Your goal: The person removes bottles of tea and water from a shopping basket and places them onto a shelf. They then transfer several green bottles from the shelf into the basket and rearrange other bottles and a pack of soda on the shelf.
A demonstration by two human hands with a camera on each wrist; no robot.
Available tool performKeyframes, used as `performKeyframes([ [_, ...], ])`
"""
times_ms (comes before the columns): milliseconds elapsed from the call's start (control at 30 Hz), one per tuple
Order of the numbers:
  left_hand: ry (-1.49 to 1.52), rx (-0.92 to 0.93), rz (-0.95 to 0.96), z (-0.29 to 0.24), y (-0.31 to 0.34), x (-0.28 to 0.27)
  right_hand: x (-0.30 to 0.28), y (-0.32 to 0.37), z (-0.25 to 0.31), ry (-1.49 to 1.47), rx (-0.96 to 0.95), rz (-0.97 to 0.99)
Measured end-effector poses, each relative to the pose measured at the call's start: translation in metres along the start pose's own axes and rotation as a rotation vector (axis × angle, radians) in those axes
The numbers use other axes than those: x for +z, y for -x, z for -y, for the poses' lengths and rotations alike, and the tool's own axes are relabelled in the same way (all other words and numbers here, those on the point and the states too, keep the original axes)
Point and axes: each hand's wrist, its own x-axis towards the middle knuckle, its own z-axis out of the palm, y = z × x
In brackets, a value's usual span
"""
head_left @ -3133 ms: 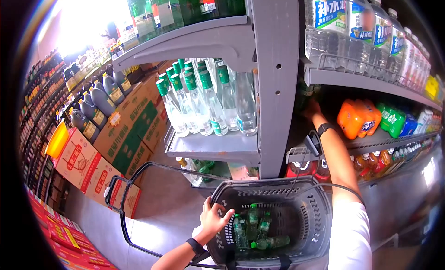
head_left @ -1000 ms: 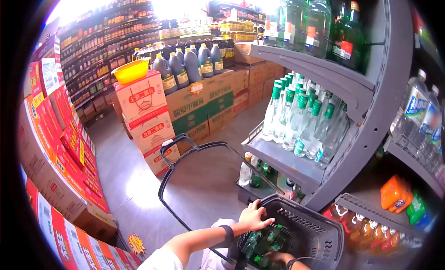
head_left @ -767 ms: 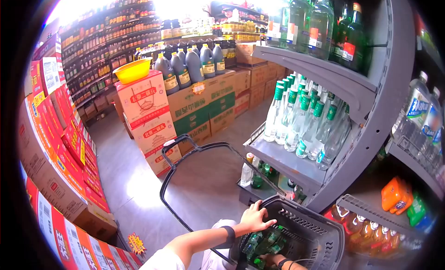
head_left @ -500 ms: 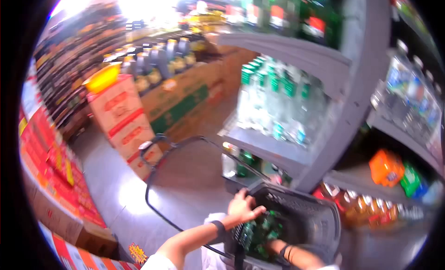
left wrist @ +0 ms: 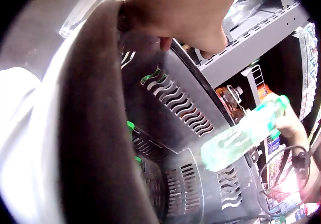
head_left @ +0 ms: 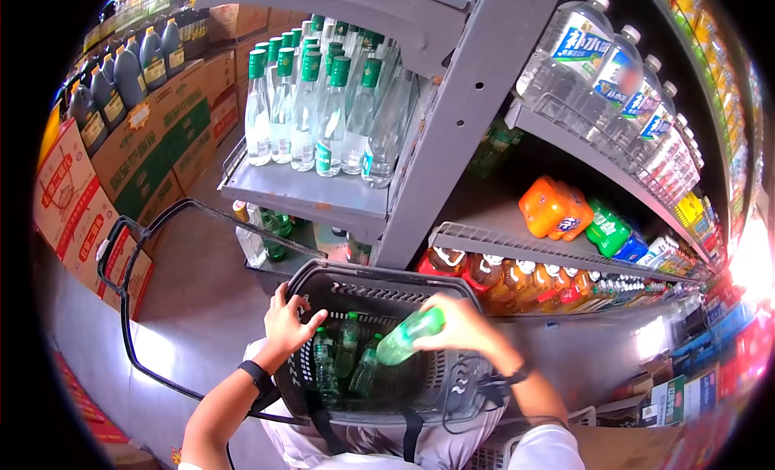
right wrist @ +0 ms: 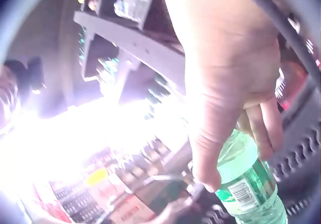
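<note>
My right hand [head_left: 462,331] holds a green-capped plastic bottle [head_left: 400,341] by its upper end, tilted over the black shopping basket [head_left: 420,278]. In the right wrist view, thumb and fingers pinch around the bottle [right wrist: 253,196], whose label carries a barcode. The left wrist view catches the same bottle [left wrist: 235,141] above the basket's slotted wall. My left hand [head_left: 286,325] grips the basket's left rim, thumb stretched inward. Inside the basket lie three similar green-capped bottles [head_left: 347,349], close together on the left side.
A grey shelf post [head_left: 460,139] rises beyond the basket. Clear green-capped bottles [head_left: 303,119] fill the shelf to its left. On the right are large water bottles [head_left: 577,42] and an orange multipack [head_left: 555,207]. The loose basket handle [head_left: 129,308] juts out left.
My right hand first reached into the shelf, then down among the basket's bottles, and now has one lifted. The view has swung left, then back right. My left hand stays at the rim.
</note>
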Motion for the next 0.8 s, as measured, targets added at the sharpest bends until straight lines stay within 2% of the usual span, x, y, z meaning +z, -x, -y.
performKeyframes([
  [33,-0.001,-0.005,0.001,-0.001,0.001,-0.001,-0.027,0.006,0.018,-0.046,-0.009,-0.140],
  [67,-0.028,-0.001,-0.005,0.001,0.001,0.001,-0.055,0.014,0.039,-0.082,0.109,-0.221],
  [100,-0.040,-0.005,-0.004,0.001,0.002,0.000,-0.078,0.019,0.053,-0.107,0.089,-0.347],
  [133,-0.046,-0.002,-0.008,0.000,0.001,0.001,-0.095,0.022,0.039,-0.170,0.000,-0.504],
  [167,-0.033,-0.005,0.000,-0.001,0.001,0.002,-0.112,0.025,0.044,-0.317,0.014,-0.625],
  [233,-0.012,-0.011,0.006,-0.004,0.001,-0.002,-0.153,0.023,0.051,-0.513,0.065,-0.707],
  [300,-0.017,0.002,0.007,-0.002,0.002,0.000,-0.180,0.011,0.052,-0.515,0.119,-0.838],
  [400,-0.048,-0.011,0.009,-0.003,0.002,-0.002,-0.208,-0.017,0.034,-0.490,0.207,-0.910],
  [500,-0.049,-0.005,0.011,-0.004,0.003,-0.003,-0.213,-0.054,-0.001,-0.447,0.209,-0.981],
  [600,-0.071,-0.011,0.008,-0.003,0.003,-0.001,-0.207,-0.098,-0.061,-0.016,0.190,-1.066],
  [667,-0.063,0.003,0.016,-0.002,0.002,-0.002,-0.203,-0.113,-0.047,0.183,0.184,-1.129],
  [733,-0.070,0.014,0.005,-0.001,0.002,0.000,-0.225,-0.132,-0.049,0.120,0.383,-0.933],
  [800,-0.087,0.008,0.034,-0.002,0.001,-0.001,-0.234,-0.157,-0.054,0.188,0.243,-0.966],
])
